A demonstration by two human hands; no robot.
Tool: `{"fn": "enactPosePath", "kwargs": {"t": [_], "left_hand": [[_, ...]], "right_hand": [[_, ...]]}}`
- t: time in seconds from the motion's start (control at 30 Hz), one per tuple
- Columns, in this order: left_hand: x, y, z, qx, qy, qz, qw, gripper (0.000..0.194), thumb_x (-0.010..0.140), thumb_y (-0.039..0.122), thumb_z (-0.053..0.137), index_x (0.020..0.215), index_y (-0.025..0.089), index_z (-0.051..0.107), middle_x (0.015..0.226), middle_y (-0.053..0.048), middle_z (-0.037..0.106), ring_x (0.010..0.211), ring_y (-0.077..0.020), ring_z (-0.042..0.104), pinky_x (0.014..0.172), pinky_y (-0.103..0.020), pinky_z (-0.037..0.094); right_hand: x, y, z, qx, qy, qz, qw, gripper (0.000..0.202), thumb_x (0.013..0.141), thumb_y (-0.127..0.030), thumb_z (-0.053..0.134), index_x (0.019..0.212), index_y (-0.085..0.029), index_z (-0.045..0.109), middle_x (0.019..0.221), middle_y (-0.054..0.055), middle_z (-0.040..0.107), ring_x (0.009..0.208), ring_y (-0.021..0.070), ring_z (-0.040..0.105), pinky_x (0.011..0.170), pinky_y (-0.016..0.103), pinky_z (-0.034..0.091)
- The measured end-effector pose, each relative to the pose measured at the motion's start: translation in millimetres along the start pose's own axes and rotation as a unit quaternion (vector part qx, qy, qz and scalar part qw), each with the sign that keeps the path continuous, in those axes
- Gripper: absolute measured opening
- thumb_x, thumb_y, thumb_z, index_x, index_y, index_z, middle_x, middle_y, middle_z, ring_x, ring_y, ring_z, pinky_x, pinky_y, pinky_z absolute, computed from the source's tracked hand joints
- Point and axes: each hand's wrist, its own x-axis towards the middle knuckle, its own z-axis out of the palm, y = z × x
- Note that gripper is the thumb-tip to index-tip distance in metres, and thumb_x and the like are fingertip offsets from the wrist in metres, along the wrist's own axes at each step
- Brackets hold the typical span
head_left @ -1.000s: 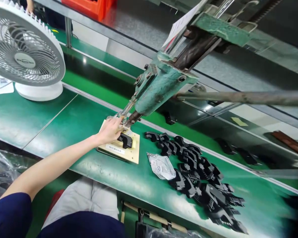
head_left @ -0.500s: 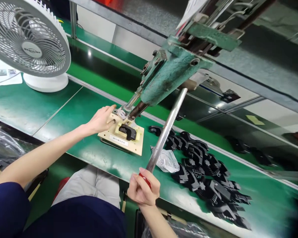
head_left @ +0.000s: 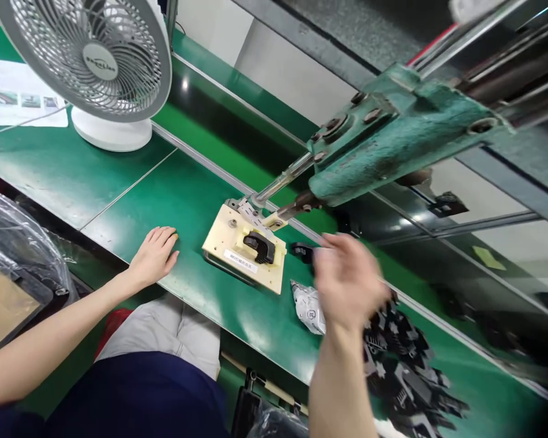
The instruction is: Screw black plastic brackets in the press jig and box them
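Note:
My left hand lies flat on the green table near its front edge, fingers apart, left of the fixture. The cream fixture plate carries a white label and a curved black part. Over its back edge reaches the green press, its rods coming down to the metal bracket. My right hand is raised right of the fixture, above the plastic bag and the black parts; motion blurs its fingers. The press lever is hidden from view.
A white-and-grey fan and a printed sheet stand at the left. Many black parts are piled at the right, beside a clear plastic bag. A metal shelf beam crosses overhead.
My right hand has let go of the lever's red knob and moved up and right. My left hand has left the fixture and dropped to the table. The view has shifted.

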Motion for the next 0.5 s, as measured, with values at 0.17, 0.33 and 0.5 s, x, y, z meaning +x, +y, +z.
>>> {"fn": "enactPosePath", "kwargs": {"t": [0.17, 0.33, 0.5], "left_hand": [[3, -3, -2.3, 0.023, -0.019, 0.004, 1.000, 0.031, 0.088, 0.026, 0.043, 0.110, 0.011, 0.060, 0.124, -0.019, 0.058, 0.123, -0.0335, 0.050, 0.111, -0.055, 0.033], [-4, 27, -8.1, -0.257, -0.013, -0.129, 0.958, 0.021, 0.087, 0.025, 0.050, 0.100, 0.015, 0.064, 0.105, -0.013, 0.067, 0.102, -0.0268, 0.062, 0.097, -0.047, 0.047], [-8, 90, -20.5, -0.676, -0.138, -0.319, 0.650, 0.032, 0.083, 0.036, 0.062, 0.111, 0.020, 0.063, 0.108, -0.010, 0.069, 0.096, -0.0222, 0.065, 0.087, -0.039, 0.052]], "right_hand": [[11, 35, 51, -0.062, -0.163, -0.029, 0.984, 0.050, 0.081, -0.055, 0.061, 0.108, -0.014, 0.064, 0.106, 0.017, 0.068, 0.098, 0.0315, 0.066, 0.085, 0.050, 0.056], [13, 6, 12, 0.008, -0.118, -0.096, 0.988, 0.049, 0.081, -0.046, 0.068, 0.120, -0.018, 0.058, 0.111, 0.014, 0.067, 0.101, 0.0275, 0.065, 0.086, 0.044, 0.057], [-35, -40, 1, -0.017, -0.095, -0.276, 0.956, 0.037, 0.085, -0.015, 0.062, 0.121, -0.024, 0.059, 0.103, 0.008, 0.071, 0.098, 0.0244, 0.067, 0.078, 0.040, 0.060]]}}
